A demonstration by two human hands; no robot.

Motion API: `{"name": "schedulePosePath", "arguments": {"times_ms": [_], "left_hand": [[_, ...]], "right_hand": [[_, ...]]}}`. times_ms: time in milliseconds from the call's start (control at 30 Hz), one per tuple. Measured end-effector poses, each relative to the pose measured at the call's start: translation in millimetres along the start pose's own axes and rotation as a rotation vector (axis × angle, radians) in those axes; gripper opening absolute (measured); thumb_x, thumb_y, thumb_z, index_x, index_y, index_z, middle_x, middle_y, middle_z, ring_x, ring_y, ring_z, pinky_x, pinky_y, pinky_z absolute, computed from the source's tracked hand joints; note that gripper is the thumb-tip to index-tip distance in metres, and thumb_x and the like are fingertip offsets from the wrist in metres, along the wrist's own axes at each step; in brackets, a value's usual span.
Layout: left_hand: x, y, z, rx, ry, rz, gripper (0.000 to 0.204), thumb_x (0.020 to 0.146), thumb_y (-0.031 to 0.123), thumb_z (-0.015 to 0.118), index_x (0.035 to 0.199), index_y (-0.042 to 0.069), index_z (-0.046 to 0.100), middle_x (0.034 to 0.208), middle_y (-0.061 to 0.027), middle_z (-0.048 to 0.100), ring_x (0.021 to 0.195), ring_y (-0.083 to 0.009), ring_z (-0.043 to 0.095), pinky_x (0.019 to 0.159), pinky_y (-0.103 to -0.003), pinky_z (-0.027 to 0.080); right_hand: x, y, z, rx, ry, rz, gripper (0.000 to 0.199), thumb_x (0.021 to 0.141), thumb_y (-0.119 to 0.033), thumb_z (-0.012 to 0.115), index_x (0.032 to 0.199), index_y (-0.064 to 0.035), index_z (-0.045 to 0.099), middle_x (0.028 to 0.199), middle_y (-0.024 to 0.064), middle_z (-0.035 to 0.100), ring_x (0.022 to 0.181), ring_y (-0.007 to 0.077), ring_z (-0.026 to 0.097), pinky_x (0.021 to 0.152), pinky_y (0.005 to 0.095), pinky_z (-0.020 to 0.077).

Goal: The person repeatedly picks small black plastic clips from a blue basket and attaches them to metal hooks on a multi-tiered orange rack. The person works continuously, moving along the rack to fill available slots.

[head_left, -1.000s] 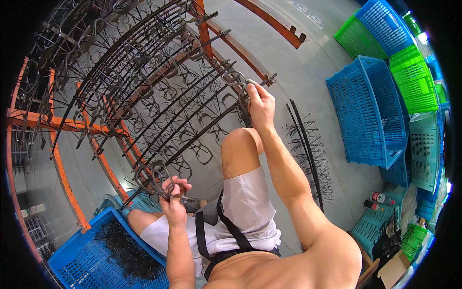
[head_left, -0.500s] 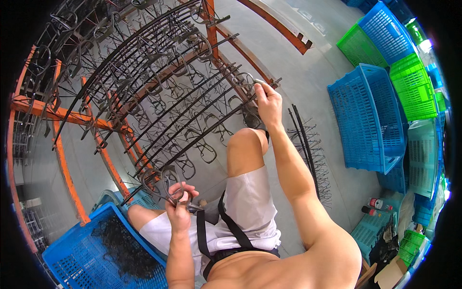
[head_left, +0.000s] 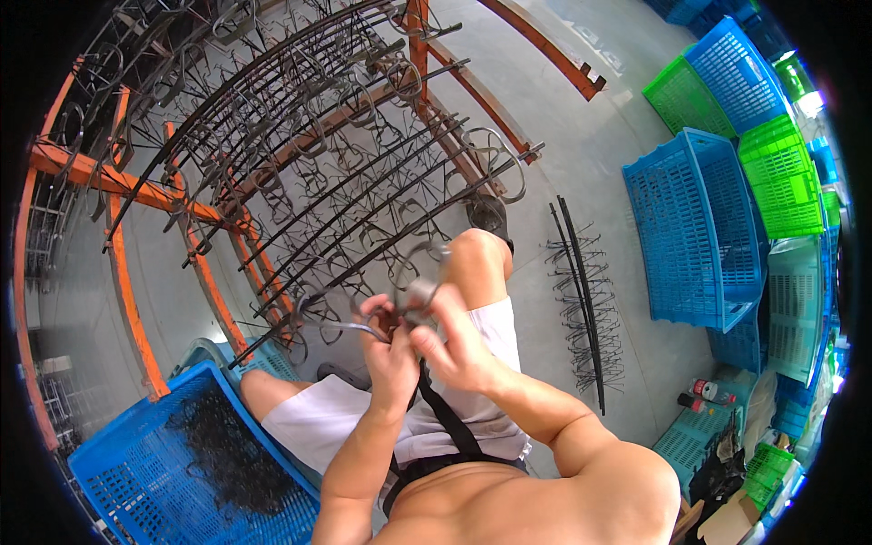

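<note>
My left hand (head_left: 392, 368) is closed around dark metal pieces with looped handles, like scissor halves. A shiny narrow part (head_left: 338, 325) sticks out leftward from it. Against it is my right hand (head_left: 459, 345), its fingertips smeared by motion, on a blurred metal loop (head_left: 420, 268). How many pieces lie between the hands is hidden. Ahead, an orange rack (head_left: 118, 182) carries long dark hook bars (head_left: 354, 259) hung with many such looped pieces. One large loop (head_left: 500, 163) hangs at the right end of the nearest bar.
A blue basket (head_left: 118, 436) with a tangle of thin black hooks (head_left: 232, 450) stands at my left. Two loose bars with hooks (head_left: 581, 300) lie on the floor to the right. Blue (head_left: 672, 236) and green crates (head_left: 781, 173) line the right side, with bottles (head_left: 713, 391) nearby.
My right hand has left the right end of the near bar, where a loop now hangs, and come back to my left hand. My left hand has shifted right.
</note>
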State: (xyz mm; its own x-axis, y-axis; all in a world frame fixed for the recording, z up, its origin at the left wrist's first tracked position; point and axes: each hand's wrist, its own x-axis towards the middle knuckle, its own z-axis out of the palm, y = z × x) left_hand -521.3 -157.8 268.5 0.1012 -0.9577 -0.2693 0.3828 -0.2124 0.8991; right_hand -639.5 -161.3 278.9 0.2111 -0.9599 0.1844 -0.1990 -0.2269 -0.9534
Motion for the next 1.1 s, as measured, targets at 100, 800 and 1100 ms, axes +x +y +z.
{"name": "schedulePosePath", "arguments": {"times_ms": [100, 800, 1100], "left_hand": [[2, 10, -4, 0.365, -0.204, 0.034, 0.025, 0.083, -0.008, 0.044, 0.106, 0.002, 0.045, 0.087, -0.0035, 0.051, 0.074, -0.0077, 0.050, 0.062, -0.021, 0.042], [41, 33, -32, 0.494, 0.063, 0.403, 0.019, 0.093, 0.013, 0.049, 0.107, 0.001, 0.052, 0.090, -0.0044, 0.058, 0.077, -0.0102, 0.054, 0.067, -0.023, 0.045], [54, 22, -44, 0.537, 0.291, 0.132, 0.033, 0.092, 0.010, 0.050, 0.123, -0.002, 0.042, 0.086, -0.0092, 0.063, 0.065, -0.0096, 0.057, 0.059, -0.022, 0.048]], "right_hand": [[6, 6, -14, -0.393, 0.285, -0.100, 0.067, 0.078, -0.019, 0.067, 0.130, 0.0026, 0.032, 0.116, 0.0232, 0.039, 0.108, 0.0373, 0.038, 0.091, 0.0448, 0.0352], [66, 52, -78, 0.238, 0.496, 0.231, 0.016, 0.091, -0.017, 0.055, 0.100, -0.0042, 0.060, 0.067, 0.0019, 0.056, 0.052, 0.0097, 0.053, 0.045, 0.0246, 0.0402], [107, 93, -48, 0.206, 0.760, 0.414, 0.022, 0.092, -0.020, 0.054, 0.107, -0.0056, 0.061, 0.055, -0.0009, 0.049, 0.046, 0.0062, 0.046, 0.041, 0.0223, 0.0350]]}}
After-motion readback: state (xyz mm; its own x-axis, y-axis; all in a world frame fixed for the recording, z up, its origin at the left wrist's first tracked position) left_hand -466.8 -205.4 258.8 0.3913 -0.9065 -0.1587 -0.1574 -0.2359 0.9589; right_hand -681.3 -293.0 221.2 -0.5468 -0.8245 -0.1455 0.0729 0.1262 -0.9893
